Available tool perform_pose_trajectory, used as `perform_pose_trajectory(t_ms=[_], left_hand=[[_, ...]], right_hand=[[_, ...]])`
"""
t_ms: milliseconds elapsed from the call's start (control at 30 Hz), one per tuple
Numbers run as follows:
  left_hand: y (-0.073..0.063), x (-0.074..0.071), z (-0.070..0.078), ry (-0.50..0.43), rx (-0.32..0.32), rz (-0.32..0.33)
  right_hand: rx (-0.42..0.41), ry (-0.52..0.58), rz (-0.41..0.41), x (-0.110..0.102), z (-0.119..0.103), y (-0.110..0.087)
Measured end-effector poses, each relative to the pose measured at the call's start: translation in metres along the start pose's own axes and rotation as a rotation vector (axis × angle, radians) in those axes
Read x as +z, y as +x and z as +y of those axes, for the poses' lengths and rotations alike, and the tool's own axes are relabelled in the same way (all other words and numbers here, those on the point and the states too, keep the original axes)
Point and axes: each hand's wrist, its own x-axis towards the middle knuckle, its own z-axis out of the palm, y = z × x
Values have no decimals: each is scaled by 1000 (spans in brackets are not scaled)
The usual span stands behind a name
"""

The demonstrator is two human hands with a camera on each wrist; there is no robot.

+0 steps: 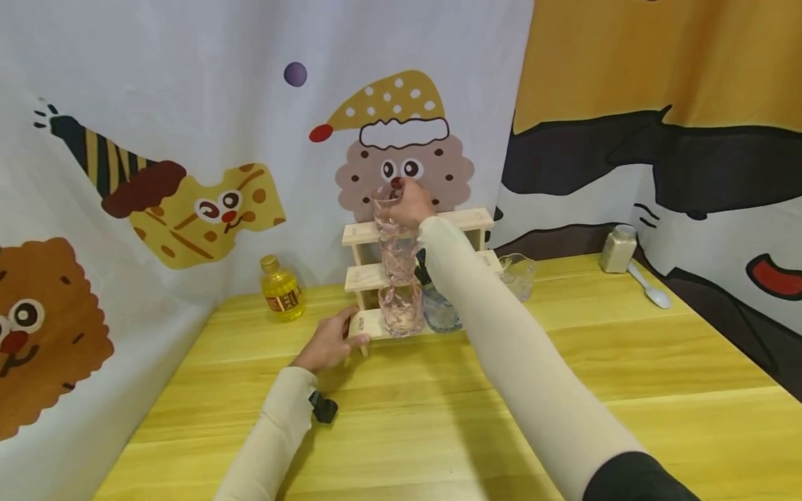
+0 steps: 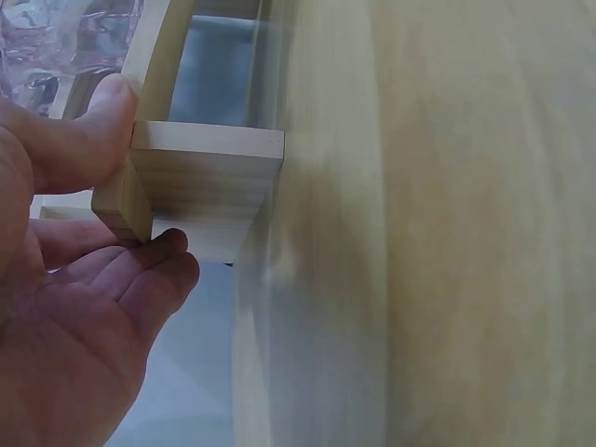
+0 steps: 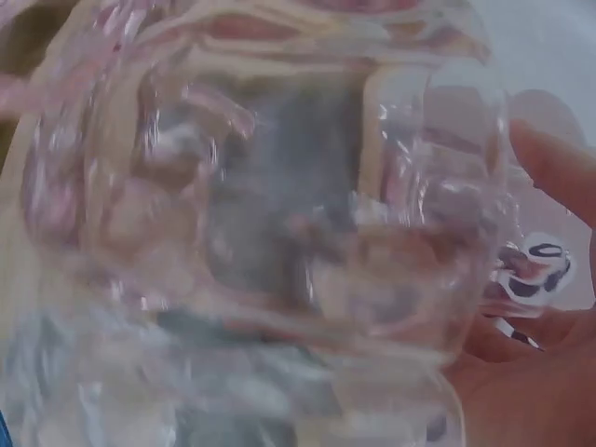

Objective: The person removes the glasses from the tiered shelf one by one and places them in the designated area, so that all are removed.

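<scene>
A small three-tier wooden stand rises in steps at the back of the table. My left hand pinches the left end of its lowest shelf, thumb on top and fingers beneath, as the left wrist view shows at the shelf board. Up at the top tier, my right hand holds a clear pinkish glass by the rim. Below it are another pink glass on the middle tier and a third pink glass on the lowest. Clear glassware fills the right wrist view, with my fingers at its right side.
Beside the lowest pink glass sits a bluish glass, partly behind my right forearm. Clear glassware stands to the stand's right. A yellow oil bottle is at left; a jar and a white spoon are at right. A printed curtain hangs behind.
</scene>
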Motion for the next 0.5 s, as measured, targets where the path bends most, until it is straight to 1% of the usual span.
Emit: perform_pose_trajectory(t_ms=[167,333,500], left_hand=[[0,-1,1,4,1,-1],[2,-2,1,33,7,5],[2,-1,-1,30,13,1]], right_hand=[[25,46,50,6,1,3],[36,61,91,8,1,6],[10,55,114,10,0,6]])
